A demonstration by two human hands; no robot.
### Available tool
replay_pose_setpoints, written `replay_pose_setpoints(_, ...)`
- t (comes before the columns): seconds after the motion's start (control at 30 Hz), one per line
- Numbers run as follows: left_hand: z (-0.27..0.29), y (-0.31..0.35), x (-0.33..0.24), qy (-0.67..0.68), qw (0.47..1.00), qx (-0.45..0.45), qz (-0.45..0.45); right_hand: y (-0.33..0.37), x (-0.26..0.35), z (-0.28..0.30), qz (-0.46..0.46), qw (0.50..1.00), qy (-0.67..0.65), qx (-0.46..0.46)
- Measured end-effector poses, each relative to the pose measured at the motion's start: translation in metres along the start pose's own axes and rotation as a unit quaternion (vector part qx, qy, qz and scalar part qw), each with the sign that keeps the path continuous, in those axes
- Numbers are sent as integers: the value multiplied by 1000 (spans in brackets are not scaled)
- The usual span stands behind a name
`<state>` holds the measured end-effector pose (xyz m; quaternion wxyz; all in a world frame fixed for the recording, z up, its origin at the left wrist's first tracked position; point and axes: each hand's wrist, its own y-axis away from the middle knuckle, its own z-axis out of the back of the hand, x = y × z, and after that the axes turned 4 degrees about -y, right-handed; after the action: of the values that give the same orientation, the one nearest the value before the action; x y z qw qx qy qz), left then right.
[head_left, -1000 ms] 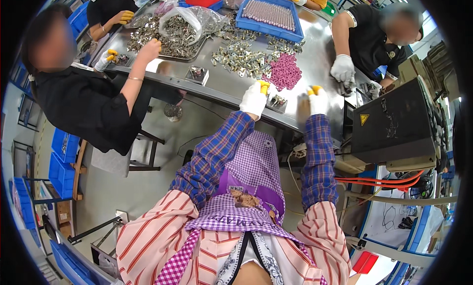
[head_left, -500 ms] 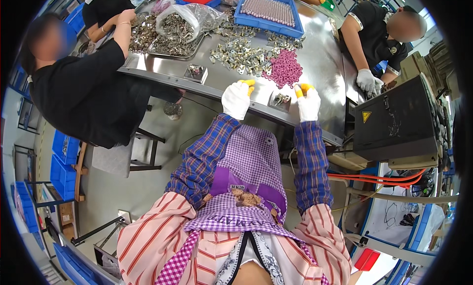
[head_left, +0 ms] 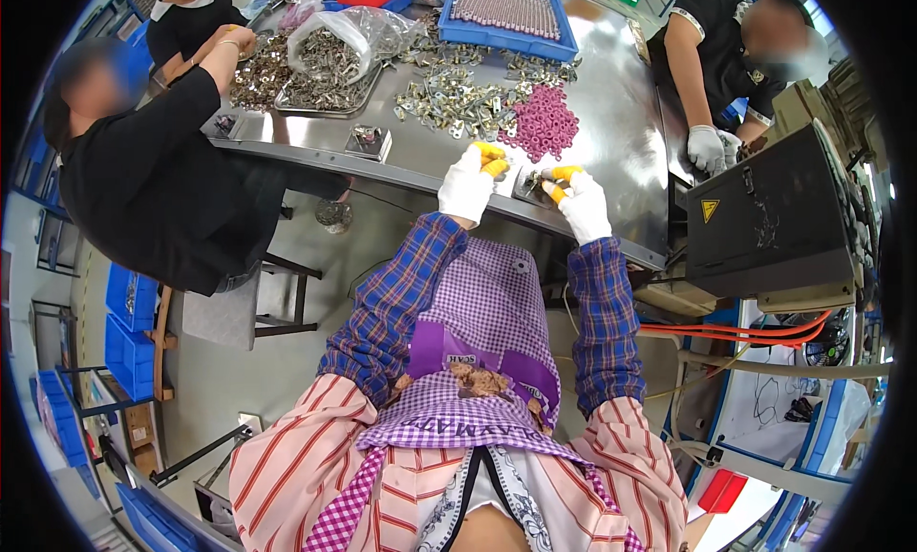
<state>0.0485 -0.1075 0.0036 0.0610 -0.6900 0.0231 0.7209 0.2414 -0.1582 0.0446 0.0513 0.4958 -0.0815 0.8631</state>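
A small metal fixture block (head_left: 526,190) stands at the table's near edge, between my gloved hands. My right hand (head_left: 583,206), in a white glove with yellow fingertips, reaches to the block with thumb and fingers closed at its top; whatever they grip is too small to make out. Just left of the block, my left hand (head_left: 465,186) has its fingertips pinched together, and what lies in them is hidden. Beyond the hands lie a heap of pink rings (head_left: 541,122) and a spread of loose metal clips (head_left: 441,101).
A blue tray (head_left: 564,48) of rod-like parts stands at the back. Farther left are an open plastic bag (head_left: 334,48) of metal parts and a second fixture block (head_left: 368,141). Co-workers sit left and right. A dark metal box (head_left: 764,222) stands at the right.
My right hand has moved left onto the fixture block, its fingers now over it. The left hand has shifted slightly right and upward, its fingertips drawn in. The whole view has tilted a little.
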Motion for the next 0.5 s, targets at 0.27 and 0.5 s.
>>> replay_pose_setpoints(0.27,-32,4,-46,-318,942,81,-67,6,18,2,-49,998,13,27)
replay_pose_setpoints(0.5,-35,-8,-25,-464,828,22,-314,15,-3,-6,204,969,119,-66)
